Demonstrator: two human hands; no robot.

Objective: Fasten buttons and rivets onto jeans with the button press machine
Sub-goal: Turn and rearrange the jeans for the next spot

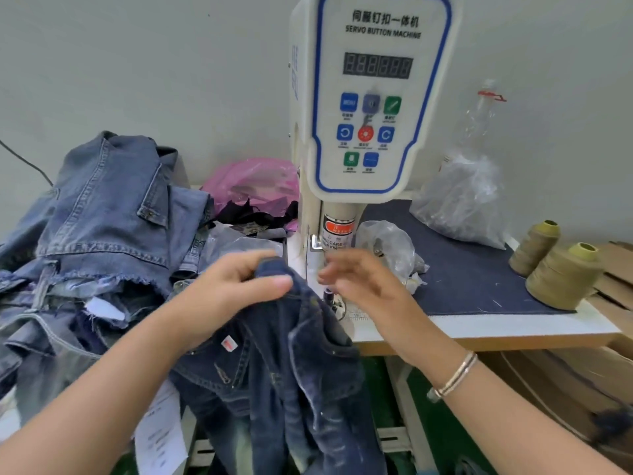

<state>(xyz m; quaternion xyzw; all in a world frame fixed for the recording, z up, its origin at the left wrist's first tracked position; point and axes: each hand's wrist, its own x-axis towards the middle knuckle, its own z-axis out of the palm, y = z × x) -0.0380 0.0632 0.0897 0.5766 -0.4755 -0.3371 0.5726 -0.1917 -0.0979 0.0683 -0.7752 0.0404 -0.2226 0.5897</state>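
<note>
While the dark jeans (287, 365) hang off the front edge of the white table (479, 325), their upper end is bunched up just in front of the button press machine (373, 108). The left hand (233, 289) has that bunch pinched, thumb lying over the top of the fold and the fingers curled underneath. The right hand (356, 279) is just beside it, touching nothing I can see, fingers loosely spread and half bent toward the machine's post; it is blurred, so whether something small sits at its fingertips I cannot tell.

To my eye the step is getting the right spot of cloth onto the lower die (329, 296), the small dark post under the head. Doing it well would mean flattening the fold to a single smooth layer there, with the right hand steadying the edge and both sets of fingers kept clear of the plunger, as the warning label (337, 234) bids.

As for the jeans, they are deep indigo with pale worn streaks, stiff seams, a small red-and-white tab and a paper tag dangling lower down. To the left sits a heap of lighter denim (102, 217); to the right, clear plastic bags (462, 200) and two olive thread cones (561, 279) on a blue mat (472, 269).
</note>
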